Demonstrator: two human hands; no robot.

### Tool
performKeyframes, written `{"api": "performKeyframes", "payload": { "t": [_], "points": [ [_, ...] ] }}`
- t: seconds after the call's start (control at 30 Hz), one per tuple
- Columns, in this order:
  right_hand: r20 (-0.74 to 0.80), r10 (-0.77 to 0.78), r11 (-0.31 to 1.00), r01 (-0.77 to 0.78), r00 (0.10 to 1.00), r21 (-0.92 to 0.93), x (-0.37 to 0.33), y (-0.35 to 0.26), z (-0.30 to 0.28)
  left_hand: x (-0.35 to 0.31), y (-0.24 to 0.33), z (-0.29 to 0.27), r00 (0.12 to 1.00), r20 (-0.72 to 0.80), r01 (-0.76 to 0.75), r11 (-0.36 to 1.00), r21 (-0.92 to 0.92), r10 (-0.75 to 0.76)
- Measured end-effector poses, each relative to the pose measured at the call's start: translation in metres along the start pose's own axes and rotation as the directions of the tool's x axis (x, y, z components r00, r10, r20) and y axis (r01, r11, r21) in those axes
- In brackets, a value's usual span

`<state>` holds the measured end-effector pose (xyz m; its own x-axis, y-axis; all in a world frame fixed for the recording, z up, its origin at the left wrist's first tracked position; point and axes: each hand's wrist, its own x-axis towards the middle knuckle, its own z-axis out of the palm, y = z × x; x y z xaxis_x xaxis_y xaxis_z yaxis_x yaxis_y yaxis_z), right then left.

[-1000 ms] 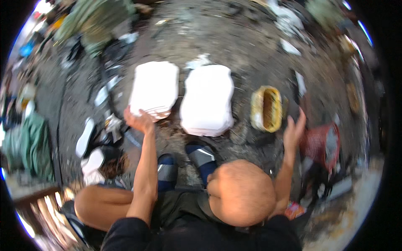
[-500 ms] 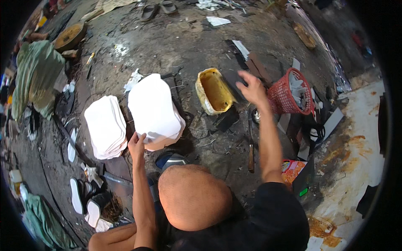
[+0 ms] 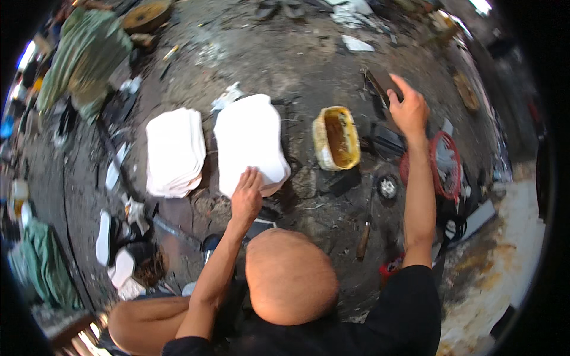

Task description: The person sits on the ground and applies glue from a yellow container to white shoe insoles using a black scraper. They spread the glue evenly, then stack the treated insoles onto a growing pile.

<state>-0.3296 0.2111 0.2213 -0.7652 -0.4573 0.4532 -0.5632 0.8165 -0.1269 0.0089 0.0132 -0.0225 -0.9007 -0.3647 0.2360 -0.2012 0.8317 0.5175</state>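
My left hand (image 3: 246, 199) lies flat, fingers stretched, on the near end of a stack of white shaped sheets (image 3: 248, 139). The sheets have rounded, waisted outlines. A second stack of similar white sheets (image 3: 174, 151) sits to its left. My right hand (image 3: 409, 110) is raised beyond the tub on the right, thumb and fingers bent around the end of a dark flat strip (image 3: 379, 88); the grip is partly hidden. Between my hands stands a yellowish open tub (image 3: 321, 142) with amber-brown contents.
A red mesh basket (image 3: 448, 184) with pale scraps stands beneath my right forearm. A wooden-handled tool (image 3: 363, 243) and a small round container (image 3: 388, 187) lie nearer me. Shoes (image 3: 104, 237) rest at left, below a green cloth (image 3: 89, 53). Dark scraps (image 3: 389, 140) lie beside the tub.
My left hand has gone from holding the stack's near edge to lying flat on top. My right hand has moved farther away and right from the tub. The whole view has shifted.
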Motion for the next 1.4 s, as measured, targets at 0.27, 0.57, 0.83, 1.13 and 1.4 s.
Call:
{"api": "performKeyframes", "payload": {
  "t": [0.27,0.57,0.83,1.13,1.4],
  "points": [
    [0.470,-0.265,0.713,-0.157,0.842,0.684,-0.028,-0.172,0.143,-0.008,-0.003,0.018,0.995,-0.099,-0.028,0.999,0.016,0.029],
    [0.365,-0.254,0.965,0.210,0.896,0.155,-0.069,-0.259,0.228,-0.012,0.003,0.024,0.987,-0.121,0.100,0.993,-0.059,-0.106],
    [0.176,-0.984,0.124,0.624,-0.023,0.772,-0.162,-0.310,0.180,-0.016,-0.001,0.030,0.900,0.115,0.434,0.829,-0.353,-0.421],
    [0.567,-0.629,0.768,0.537,0.531,0.349,-0.052,-0.254,0.207,0.016,-0.007,0.008,0.990,-0.132,0.026,0.993,-0.115,-0.041],
    [0.205,-0.935,0.353,0.801,0.288,0.485,-0.200,-0.218,0.144,-0.036,0.069,0.059,0.982,0.190,0.088,0.823,-0.561,0.025]
  ]
}}
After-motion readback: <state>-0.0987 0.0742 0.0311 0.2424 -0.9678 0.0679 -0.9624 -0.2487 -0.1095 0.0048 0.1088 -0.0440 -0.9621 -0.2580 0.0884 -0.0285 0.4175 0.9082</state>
